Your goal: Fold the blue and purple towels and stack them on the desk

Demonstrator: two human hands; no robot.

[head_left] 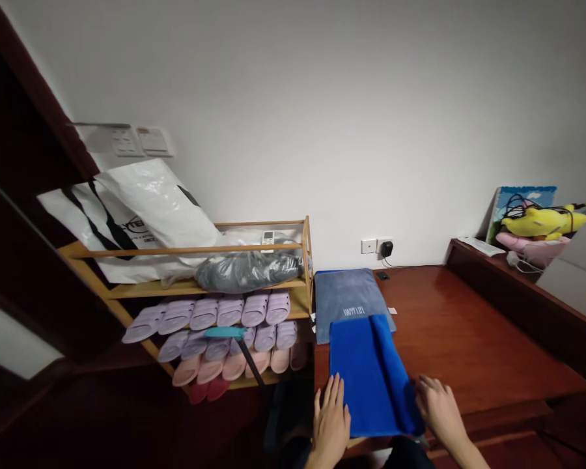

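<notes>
A bright blue towel lies on the table near its front edge, with a raised fold running along its right side. My left hand rests on the towel's left edge, fingers stretched out and lying flat. At the right edge my right hand has its fingers curled in against the folded cloth, and the fingertips are partly hidden. Beyond the blue towel, and partly under its far end, lies a grey towel with "HAPPY LIFE" lettering and a strip of blue at its back edge.
The reddish wooden table reaches right to a raised ledge with a yellow plush toy and white boxes. On the left, a wooden rack holds several slippers and a white bag. A black plug sits in the wall socket.
</notes>
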